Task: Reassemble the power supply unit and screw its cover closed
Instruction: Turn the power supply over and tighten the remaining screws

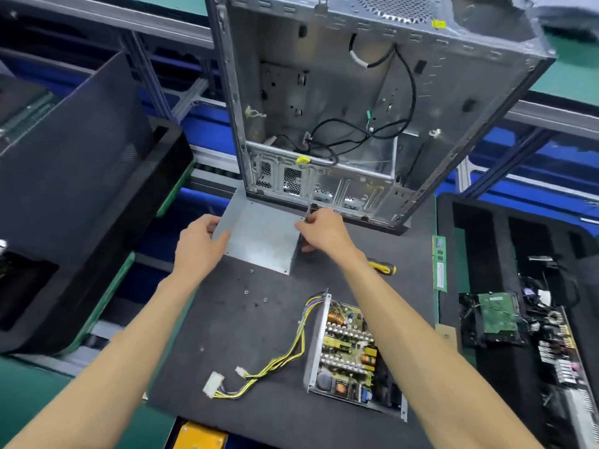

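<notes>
On the dark mat (259, 319), just below the empty computer case (356, 108), both hands grip the grey metal cover (262, 236): the left hand (197, 244) pinches its left edge, the right hand (324, 233) curls around its right side. The open power supply base (348, 354) sits nearer, well apart, so the cover-fitting step is just beginning. Next, the cover likely needs carrying over and aligning before the loose screws (251, 288) and screwdriver (382, 266) matter.
</notes>
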`<action>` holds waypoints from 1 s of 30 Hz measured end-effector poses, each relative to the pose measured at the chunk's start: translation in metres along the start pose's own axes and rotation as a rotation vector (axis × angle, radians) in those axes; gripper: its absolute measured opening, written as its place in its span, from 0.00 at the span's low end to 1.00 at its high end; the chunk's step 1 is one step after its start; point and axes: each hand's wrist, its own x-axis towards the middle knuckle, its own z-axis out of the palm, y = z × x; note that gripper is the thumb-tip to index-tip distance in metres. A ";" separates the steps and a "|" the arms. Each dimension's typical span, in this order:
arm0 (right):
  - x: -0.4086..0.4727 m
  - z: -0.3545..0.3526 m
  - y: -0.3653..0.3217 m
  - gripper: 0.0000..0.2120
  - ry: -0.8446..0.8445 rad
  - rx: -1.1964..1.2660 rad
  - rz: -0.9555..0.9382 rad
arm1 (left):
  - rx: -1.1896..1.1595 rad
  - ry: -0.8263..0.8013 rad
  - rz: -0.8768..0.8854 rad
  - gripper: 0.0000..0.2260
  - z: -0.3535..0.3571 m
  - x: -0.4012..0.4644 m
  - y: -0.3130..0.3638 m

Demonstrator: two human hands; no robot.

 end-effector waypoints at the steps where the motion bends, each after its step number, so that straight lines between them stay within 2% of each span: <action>1: 0.000 0.000 -0.001 0.15 0.012 -0.006 0.003 | -0.009 0.013 0.005 0.10 0.000 0.002 -0.001; 4: -0.005 0.000 -0.005 0.15 0.032 -0.008 0.014 | -0.033 0.034 0.028 0.06 -0.002 0.004 -0.003; 8: -0.016 -0.001 0.000 0.11 0.078 0.084 -0.009 | -0.084 0.078 0.165 0.04 -0.014 -0.004 0.001; 11: -0.034 -0.007 0.002 0.02 0.173 0.167 -0.079 | -0.232 0.104 0.269 0.06 -0.028 -0.018 0.011; 16: -0.075 -0.013 0.015 0.10 0.249 0.428 -0.110 | -0.261 0.129 0.479 0.11 -0.048 -0.049 0.035; 17: -0.083 -0.014 0.019 0.11 0.270 0.489 -0.116 | -0.245 0.129 0.466 0.14 -0.049 -0.055 0.040; 19: -0.093 -0.016 0.029 0.13 0.327 0.613 -0.149 | -0.218 0.104 0.331 0.23 -0.049 -0.066 0.050; 21: -0.101 -0.021 0.040 0.15 0.375 0.701 -0.178 | -0.267 -0.062 0.136 0.26 -0.048 -0.078 0.061; 22: -0.104 -0.024 0.046 0.16 0.391 0.726 -0.192 | -0.379 -0.214 0.055 0.25 -0.047 -0.083 0.065; 24: -0.113 -0.029 0.055 0.17 0.411 0.770 -0.215 | -0.754 -0.525 -0.036 0.19 -0.044 -0.093 0.074; 25: -0.117 -0.031 0.060 0.18 0.416 0.799 -0.226 | -0.939 -0.631 -0.072 0.17 -0.045 -0.098 0.078; 27: -0.126 -0.035 0.069 0.18 0.419 0.858 -0.250 | -1.181 -0.733 -0.121 0.13 -0.045 -0.106 0.089; 30: -0.138 -0.040 0.084 0.16 0.421 0.920 -0.261 | -1.338 -0.688 -0.187 0.12 -0.033 -0.120 0.103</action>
